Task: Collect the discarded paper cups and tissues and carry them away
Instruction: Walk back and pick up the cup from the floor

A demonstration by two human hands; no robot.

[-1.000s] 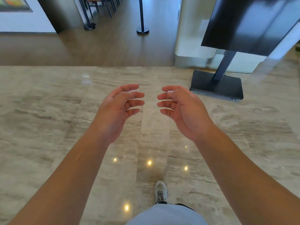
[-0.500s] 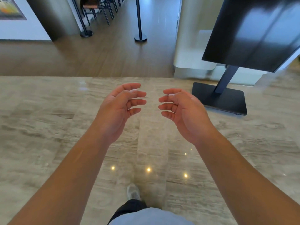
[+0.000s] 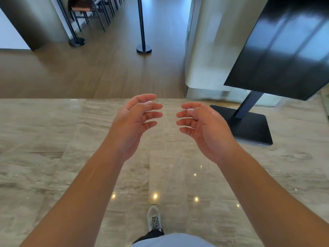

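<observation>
No paper cups or tissues show anywhere in the head view. My left hand (image 3: 132,122) and my right hand (image 3: 203,127) are held out in front of me at chest height, palms facing each other a short gap apart. The fingers of both are loosely curled and hold nothing. Below them lies a polished beige marble floor (image 3: 53,139).
A black display screen (image 3: 284,50) on a stand with a flat black base (image 3: 249,125) stands at the right. A pale pillar (image 3: 210,50) is behind it. Two black stanchion posts (image 3: 143,47) (image 3: 76,41) and chairs (image 3: 89,11) stand on the wooden floor ahead. My shoe (image 3: 154,218) is below.
I have walked forward: the wooden floor, stanchions and screen stand have come closer and lower in view. The visible foot has changed. Both hands keep the same empty pose.
</observation>
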